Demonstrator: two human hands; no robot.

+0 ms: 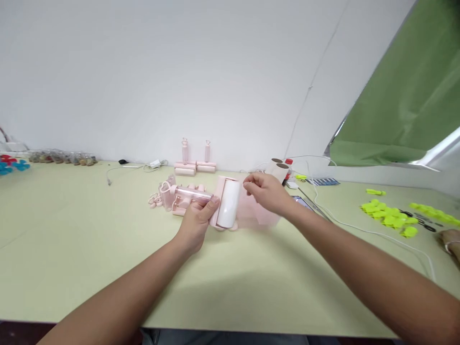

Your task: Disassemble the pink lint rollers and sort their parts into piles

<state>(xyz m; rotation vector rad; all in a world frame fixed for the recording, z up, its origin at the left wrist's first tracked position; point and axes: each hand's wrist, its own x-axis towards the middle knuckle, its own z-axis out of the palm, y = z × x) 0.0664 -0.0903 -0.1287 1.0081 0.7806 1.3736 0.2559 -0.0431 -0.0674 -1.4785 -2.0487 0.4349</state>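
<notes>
My left hand (197, 219) is closed around the clear pink handle of a pink lint roller (225, 203), holding it just above the pale green table (89, 249). The roller's white cylinder faces me. My right hand (264, 190) is to its right, fingers pinched on the edge of a thin translucent pink sheet (259, 214) that hangs down beside the roller. Behind the roller lie more pink roller parts (168, 196).
Two pink rollers (196, 160) stand upright at the wall. Cardboard tubes (277, 167) and a white cable (359, 227) lie at right, with neon yellow pieces (390, 215). Another person's hand (451, 239) rests at the far right edge. Small jars (61, 157) line the back left.
</notes>
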